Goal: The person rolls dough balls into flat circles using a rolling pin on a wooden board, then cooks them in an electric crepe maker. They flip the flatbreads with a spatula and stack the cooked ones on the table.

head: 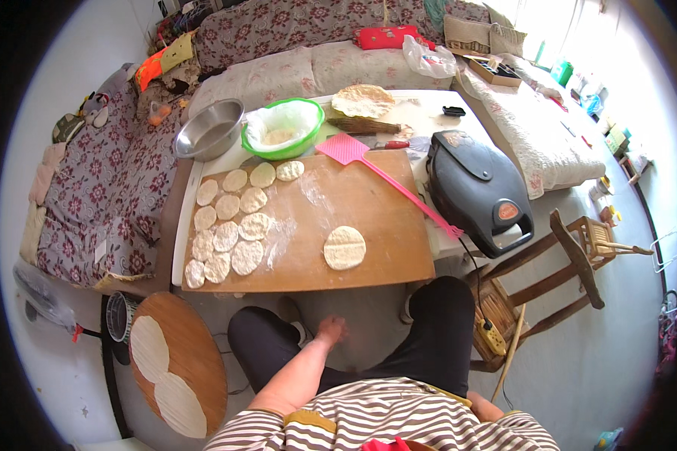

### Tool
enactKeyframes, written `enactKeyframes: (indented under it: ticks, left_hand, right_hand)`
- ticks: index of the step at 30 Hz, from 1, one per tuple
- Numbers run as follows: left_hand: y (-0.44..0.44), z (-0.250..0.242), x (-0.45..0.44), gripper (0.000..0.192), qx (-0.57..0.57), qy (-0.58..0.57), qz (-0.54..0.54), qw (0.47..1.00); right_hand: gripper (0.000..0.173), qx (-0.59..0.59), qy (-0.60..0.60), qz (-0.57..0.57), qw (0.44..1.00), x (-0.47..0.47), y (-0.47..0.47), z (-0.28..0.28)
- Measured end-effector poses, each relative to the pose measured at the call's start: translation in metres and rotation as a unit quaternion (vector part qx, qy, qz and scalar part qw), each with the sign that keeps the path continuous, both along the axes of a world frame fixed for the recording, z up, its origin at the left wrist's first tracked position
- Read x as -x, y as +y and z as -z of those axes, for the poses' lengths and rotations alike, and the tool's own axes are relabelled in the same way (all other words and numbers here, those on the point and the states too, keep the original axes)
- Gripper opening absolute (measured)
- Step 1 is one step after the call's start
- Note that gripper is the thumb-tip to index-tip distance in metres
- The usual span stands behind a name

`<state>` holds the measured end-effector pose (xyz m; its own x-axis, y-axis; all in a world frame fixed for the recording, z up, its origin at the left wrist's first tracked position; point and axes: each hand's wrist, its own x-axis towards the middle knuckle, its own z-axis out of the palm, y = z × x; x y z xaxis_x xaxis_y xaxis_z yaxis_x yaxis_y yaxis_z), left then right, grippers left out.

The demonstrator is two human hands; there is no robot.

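My left hand (332,330) hangs between my knees, below the front edge of a wooden board (310,208). It is slightly blurred, its fingers look loosely curled, and nothing shows in it. Of my right arm only a bit of bare skin shows beside my hip; the right hand is out of sight. On the board ahead lies one flat dough round (344,248) with a crease across its middle. Several smaller floured dough rounds (247,257) cover the board's left side. A pink fly swatter (395,186) lies across the right part, its handle reaching past the edge.
Behind the board stand a steel basin (210,131) and a green basin (282,147) lined with plastic. A black electric baking pan (474,186) sits right, near a wooden chair (541,287) holding a power strip (491,336). A round board (197,349) bearing two thin dough sheets (180,406) is left.
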<state>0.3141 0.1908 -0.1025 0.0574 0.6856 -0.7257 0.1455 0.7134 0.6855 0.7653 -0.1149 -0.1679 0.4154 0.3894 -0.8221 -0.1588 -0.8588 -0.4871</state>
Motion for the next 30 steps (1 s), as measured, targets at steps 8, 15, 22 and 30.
enactKeyframes:
  ticks: [8, 15, 22, 30]
  left_hand:
    - [0.013, -0.062, 0.014, 0.034, -0.177, 0.125, 0.251, 0.943]
    - [0.037, -0.091, 0.043, 0.040, -0.267, 0.262, 0.446, 0.813]
    - [0.037, -0.031, 0.050, 0.051, -0.172, 0.302, 0.480, 0.806]
    - [0.056, -0.035, 0.047, 0.046, -0.184, 0.284, 0.479, 0.810]
  right_hand:
    - [0.031, -0.082, -0.508, -0.321, 0.795, -0.018, 0.157, -0.183]
    - [0.028, -0.367, -0.561, -0.359, 0.649, 0.068, 0.307, -0.303]
    - [0.056, -0.267, -0.613, -0.452, 0.591, 0.099, 0.451, -0.251]
    - [0.049, -0.205, -0.663, -0.417, 0.586, 0.105, 0.474, -0.230]
